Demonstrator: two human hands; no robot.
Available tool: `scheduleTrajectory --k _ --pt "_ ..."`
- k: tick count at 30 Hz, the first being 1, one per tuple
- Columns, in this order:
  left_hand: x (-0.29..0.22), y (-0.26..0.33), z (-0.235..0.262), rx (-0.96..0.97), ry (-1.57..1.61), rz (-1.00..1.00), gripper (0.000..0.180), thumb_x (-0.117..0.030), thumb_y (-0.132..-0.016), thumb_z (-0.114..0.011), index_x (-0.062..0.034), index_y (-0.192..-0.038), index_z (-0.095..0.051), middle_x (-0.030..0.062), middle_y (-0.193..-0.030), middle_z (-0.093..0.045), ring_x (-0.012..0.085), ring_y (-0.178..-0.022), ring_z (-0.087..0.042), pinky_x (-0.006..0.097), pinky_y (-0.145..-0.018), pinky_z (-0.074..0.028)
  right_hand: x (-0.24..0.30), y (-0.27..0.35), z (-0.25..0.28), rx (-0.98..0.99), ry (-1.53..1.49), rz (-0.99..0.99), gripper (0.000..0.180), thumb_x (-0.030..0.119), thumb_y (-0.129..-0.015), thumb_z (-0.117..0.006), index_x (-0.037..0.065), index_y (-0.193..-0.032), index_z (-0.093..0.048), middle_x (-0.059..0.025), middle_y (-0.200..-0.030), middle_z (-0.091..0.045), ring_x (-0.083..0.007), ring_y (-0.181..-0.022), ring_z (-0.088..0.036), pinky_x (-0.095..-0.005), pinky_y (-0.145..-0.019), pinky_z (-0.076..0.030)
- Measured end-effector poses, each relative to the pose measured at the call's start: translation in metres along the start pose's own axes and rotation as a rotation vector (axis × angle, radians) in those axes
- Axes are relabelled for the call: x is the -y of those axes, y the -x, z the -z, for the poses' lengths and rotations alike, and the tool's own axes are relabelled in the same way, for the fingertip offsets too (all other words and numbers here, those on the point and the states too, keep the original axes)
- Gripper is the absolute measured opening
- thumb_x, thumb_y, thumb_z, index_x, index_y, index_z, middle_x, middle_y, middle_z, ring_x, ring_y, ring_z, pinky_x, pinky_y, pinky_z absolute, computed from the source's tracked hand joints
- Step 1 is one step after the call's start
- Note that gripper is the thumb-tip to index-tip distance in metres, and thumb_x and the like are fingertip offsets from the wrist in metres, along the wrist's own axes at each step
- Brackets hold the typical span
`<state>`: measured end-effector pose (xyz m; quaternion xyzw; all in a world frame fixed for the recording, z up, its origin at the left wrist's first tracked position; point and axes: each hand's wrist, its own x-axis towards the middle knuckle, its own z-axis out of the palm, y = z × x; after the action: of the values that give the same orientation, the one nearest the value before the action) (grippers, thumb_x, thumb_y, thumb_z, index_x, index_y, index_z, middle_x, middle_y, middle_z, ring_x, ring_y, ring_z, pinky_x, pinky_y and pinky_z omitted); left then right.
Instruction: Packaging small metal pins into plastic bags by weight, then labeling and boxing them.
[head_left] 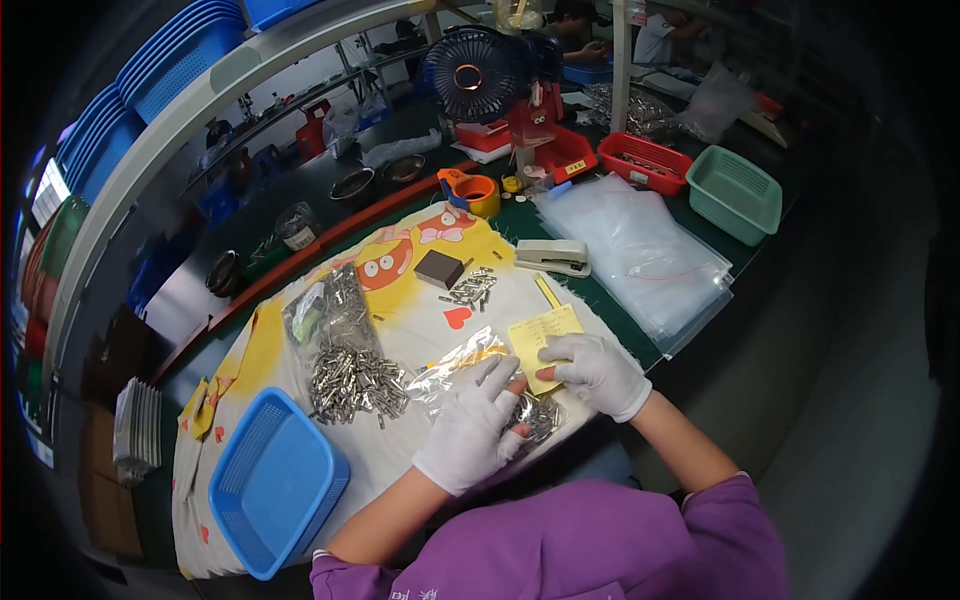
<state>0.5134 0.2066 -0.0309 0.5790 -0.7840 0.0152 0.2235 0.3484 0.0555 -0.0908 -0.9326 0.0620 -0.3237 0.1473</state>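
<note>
My left hand [468, 428], in a white glove with bare fingertips, grips the middle of a clear plastic bag [440, 376]. Small metal parts [541, 418] show in the bag's near right end, partly hidden by my fingers. Wearing a similar glove, my right hand [603, 374] pinches the lower right of a yellow paper slip [535, 343], which lies partly against the bag. To the left of my left hand is a loose pile of small metal pieces [355, 385], spilling beside a fuller clear bag [335, 312].
A blue basket [272, 480] stands at the near left. Beyond the slip are a stapler [553, 256], a dark block [438, 268] and scattered metal pieces [475, 288]. Flat plastic bags [640, 255] lie right, before red and green baskets [735, 195]. A fan [470, 75] stands at the back.
</note>
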Motion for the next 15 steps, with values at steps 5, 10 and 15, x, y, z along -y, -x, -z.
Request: scheduleTrajectory --k 5,10,15 --pt "0.008 -0.024 -0.028 0.062 -0.013 -0.057 0.053 -0.03 -0.072 -0.064 0.0043 -0.109 -0.049 0.0231 -0.121 -0.044 0.0403 -0.113 -0.041 0.045 -0.093 -0.037 -0.011 -0.011 0.015 0.032 -0.23 0.214 0.023 0.003 -0.068 -0.063 0.014 -0.088 -0.065 -0.01 -0.104 -0.058 -0.0363 -0.1 -0.054 -0.0426 -0.085 -0.044" --pt "0.019 -0.038 -0.043 0.115 -0.018 -0.072 0.051 -0.041 -0.078 -0.056 0.0014 -0.105 -0.052 0.0217 -0.118 -0.046 0.0394 -0.113 -0.041 0.046 -0.096 -0.033 -0.023 -0.014 0.044 0.52 -0.009 0.079 0.032 0.014 -0.064 -0.067 0.015 -0.097 -0.066 -0.0119 -0.127 -0.046 -0.0328 -0.123 -0.036 -0.0379 -0.101 -0.031" --pt "0.024 -0.039 -0.051 0.217 -0.189 -0.061 0.047 -0.046 -0.082 -0.047 -0.0038 -0.1 -0.058 0.0142 -0.111 -0.051 0.0324 -0.114 -0.041 0.049 -0.102 -0.022 -0.045 -0.068 0.091 0.369 -0.326 -0.206 0.041 0.017 -0.067 -0.067 0.006 -0.106 -0.06 -0.0162 -0.126 -0.046 -0.0309 -0.117 -0.043 -0.037 -0.1 -0.033"
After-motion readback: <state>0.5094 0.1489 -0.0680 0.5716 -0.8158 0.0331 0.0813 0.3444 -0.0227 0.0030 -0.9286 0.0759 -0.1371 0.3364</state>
